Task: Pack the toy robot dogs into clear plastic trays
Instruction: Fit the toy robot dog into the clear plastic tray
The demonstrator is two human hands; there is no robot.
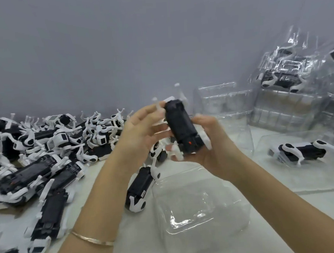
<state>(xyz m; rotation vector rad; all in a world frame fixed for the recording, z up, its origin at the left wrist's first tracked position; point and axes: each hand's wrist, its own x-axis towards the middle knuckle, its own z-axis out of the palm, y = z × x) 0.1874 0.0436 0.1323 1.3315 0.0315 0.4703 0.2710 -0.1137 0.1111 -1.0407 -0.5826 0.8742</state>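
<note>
Both hands hold one black-and-white toy robot dog [181, 125] belly-up above the table, its white legs blurred. My right hand [213, 142] cups it from below with fingers curled round its lower end. My left hand [142, 128] touches its upper end and a white leg with its fingertips. An empty clear plastic tray [200, 209] lies on the table just below the hands. Another loose dog [141, 188] lies on its back to the left of that tray.
A big heap of loose robot dogs [40, 148] covers the table's left side. At the right stand stacked clear trays [284, 101], some with dogs inside, and one packed dog [304, 151] lies in a tray. A grey wall rises behind.
</note>
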